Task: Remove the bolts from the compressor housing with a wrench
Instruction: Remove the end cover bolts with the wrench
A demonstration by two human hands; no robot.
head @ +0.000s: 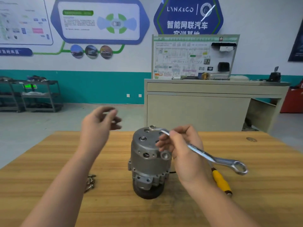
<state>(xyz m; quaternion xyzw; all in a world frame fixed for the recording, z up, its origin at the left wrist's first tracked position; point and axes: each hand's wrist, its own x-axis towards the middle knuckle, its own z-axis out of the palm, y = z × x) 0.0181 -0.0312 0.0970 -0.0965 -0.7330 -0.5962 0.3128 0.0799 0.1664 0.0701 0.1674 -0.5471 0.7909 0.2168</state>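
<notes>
A small heap of loose bolts (pixel 90 182) lies on the wooden table (pixel 49 161) near the person's left forearm, left of the compressor housing (pixel 148 163). The housing stands upright at the middle of the table: a grey cast-metal cylinder on a dark round base, its sides ribbed with lugs, its flat top drilled with several round ports and holes. To its right a yellow-handled screwdriver (pixel 220 180) rests on the table, partly hidden by the wrist. The right hand (pixel 183 149) holds a shiny double-ended wrench (pixel 201 152), thumb and curled fingers pinching the shank; one end sits at the far edge of the housing's top, the ring end juts out to the right. The left hand (pixel 98 126) hovers above the table's far edge, blurred, fingers loosely curled, holding nothing that I can make out. Beyond stands a beige cabinet (pixel 205 108).
</notes>
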